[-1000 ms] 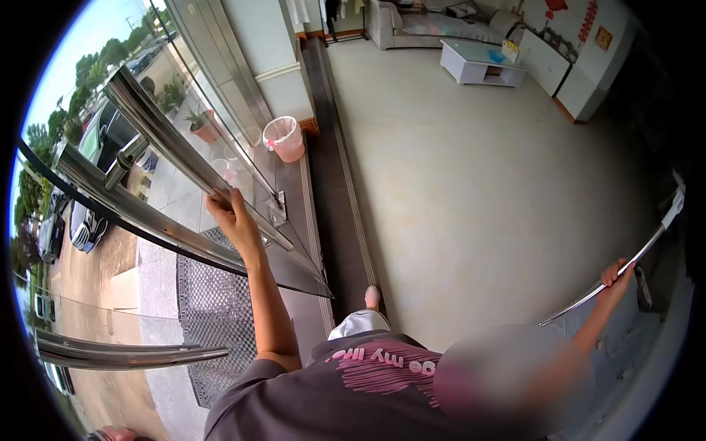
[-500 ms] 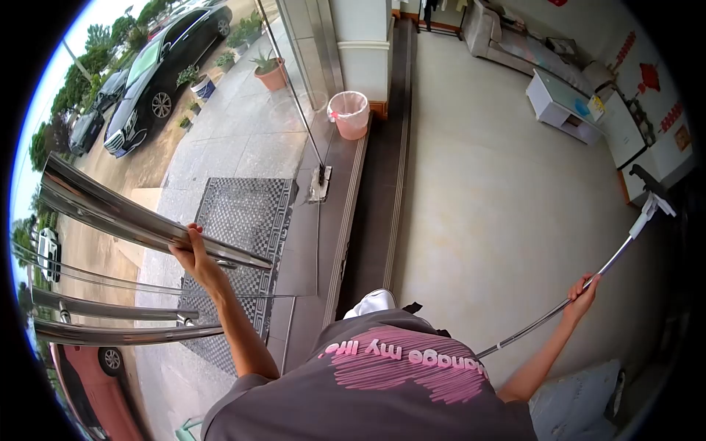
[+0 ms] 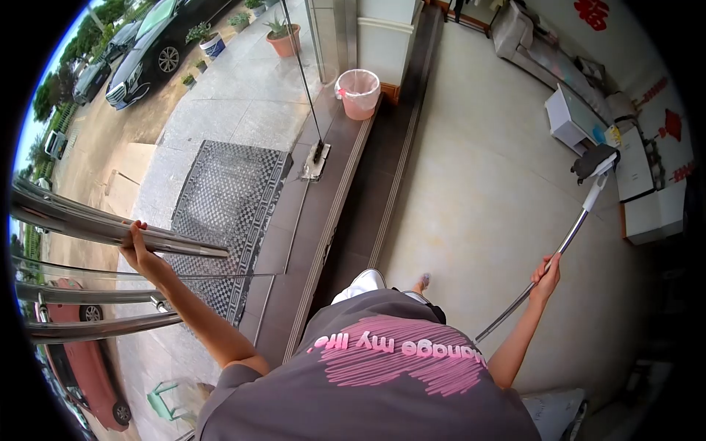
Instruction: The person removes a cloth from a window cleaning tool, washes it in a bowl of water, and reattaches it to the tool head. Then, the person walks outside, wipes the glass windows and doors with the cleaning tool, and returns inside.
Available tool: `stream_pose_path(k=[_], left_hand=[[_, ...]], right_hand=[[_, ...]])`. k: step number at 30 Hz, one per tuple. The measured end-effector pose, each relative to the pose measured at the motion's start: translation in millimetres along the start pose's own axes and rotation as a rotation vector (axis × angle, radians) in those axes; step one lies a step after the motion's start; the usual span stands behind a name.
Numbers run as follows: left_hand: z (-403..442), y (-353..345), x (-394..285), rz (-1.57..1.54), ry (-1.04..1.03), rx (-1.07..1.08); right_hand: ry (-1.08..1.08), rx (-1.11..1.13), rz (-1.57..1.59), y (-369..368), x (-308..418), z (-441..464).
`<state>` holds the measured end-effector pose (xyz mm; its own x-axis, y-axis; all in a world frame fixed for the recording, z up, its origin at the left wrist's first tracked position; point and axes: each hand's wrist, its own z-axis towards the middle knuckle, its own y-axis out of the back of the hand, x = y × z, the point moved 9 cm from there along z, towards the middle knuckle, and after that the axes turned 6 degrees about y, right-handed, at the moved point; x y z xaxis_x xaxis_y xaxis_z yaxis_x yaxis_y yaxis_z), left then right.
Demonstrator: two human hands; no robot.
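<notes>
My left hand (image 3: 141,251) is wrapped round a thick, shiny metal handle (image 3: 81,220) on the glass door at the left. In my right hand (image 3: 545,278) is the metal pole of a long-handled window squeegee (image 3: 571,235), its fingers closed round the shaft. The tool slants up to the right, with a white neck and a dark pad (image 3: 594,163) at its raised end. Its lower end disappears behind my shirt.
Dark steps (image 3: 412,132) run between the doorway and the pale indoor floor (image 3: 471,169). A pink lined bin (image 3: 358,99) stands by the wall. Outside lie a checkered mat (image 3: 228,198), potted plants and parked cars. A sofa (image 3: 526,48) and low table (image 3: 570,117) stand indoors.
The left hand and door handle have shifted left in view. My right hand has come inward and up, and the squeegee's head has turned, showing its dark pad. A foot now shows on the indoor floor.
</notes>
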<state>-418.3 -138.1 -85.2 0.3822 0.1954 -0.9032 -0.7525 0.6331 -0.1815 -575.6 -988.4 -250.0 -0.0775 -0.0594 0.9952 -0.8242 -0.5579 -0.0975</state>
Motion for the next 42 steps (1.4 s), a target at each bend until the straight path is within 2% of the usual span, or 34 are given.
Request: stream_pose_path(k=[5,7,8,9,10,12,15,22,25,27,28,29,30,31,32,33,34,36,38,39,40,42], left_hand=[[27,26,18,0.173,-0.091,-0.149],[44,45,36,0.237,-0.064,-0.26],[66,61,47,0.355,-0.083,-0.245],[57,56,38,0.382,-0.057,-0.319],[74,69,47,0.376,-0.076,-0.278],[83,79,44,0.492,-0.073,-0.346],[67,68,33,0.556,-0.008,-0.459],[6,22,46,0.547,-0.133,-0.63],[-26,-2,81,0.48,-0.149,-0.636],[-53,-40,136,0.389,-0.131,-0.535],[-72,-71,182,0.367,-0.083,-0.429],[-106,-138,210,0.466,-0.067,-0.245],[-153,-216,233,0.438,0.083,-0.201],[-208,-303,240,0.503,0.083,-0.108],[-233,-374,272,0.514,0.047,0.078],[-280,-457,288,0.395,0.126,0.18],[-329,-551,292,0.411,0.085,0.362],[-414,-711,318,0.164,0.157,0.721],[-529,-858,249,-0.046,0.18,1.035],[-580,-915,206,-0.047,0.138,1.157],[-629,-963,158,-0.113,0.061,1.258],[-708,-1030,66,-0.273,-0.289,1.347]], right_hand=[[-0.048,0.068,-0.066,-7,-36,38],[-0.076,0.148,-0.056,-8,-62,62],[-0.148,0.203,-0.009,-10,-71,72],[-0.217,0.256,0.038,-12,-80,83],[-0.343,0.327,0.167,-10,-99,95],[-0.402,0.525,0.292,-14,-96,115],[-0.486,0.7,0.424,5,-119,163],[-0.601,0.884,0.496,51,-141,241],[-0.647,0.953,0.545,49,-138,268],[-0.663,0.966,0.556,49,-146,292],[-0.67,0.962,0.558,50,-152,299],[-0.68,0.957,0.56,51,-156,311],[-0.679,0.949,0.557,52,-159,322],[-0.675,0.939,0.555,53,-161,335],[-0.674,0.926,0.547,54,-154,355],[-0.66,0.883,0.507,56,-154,371],[-0.66,0.841,0.464,58,-151,394],[-0.592,0.756,0.359,60,-143,433],[-0.501,0.499,0.098,71,-129,470],[-0.4,0.413,-0.064,80,-117,494],[-0.306,0.322,-0.212,89,-111,514],[-0.188,0.112,-0.443,108,-102,546]])
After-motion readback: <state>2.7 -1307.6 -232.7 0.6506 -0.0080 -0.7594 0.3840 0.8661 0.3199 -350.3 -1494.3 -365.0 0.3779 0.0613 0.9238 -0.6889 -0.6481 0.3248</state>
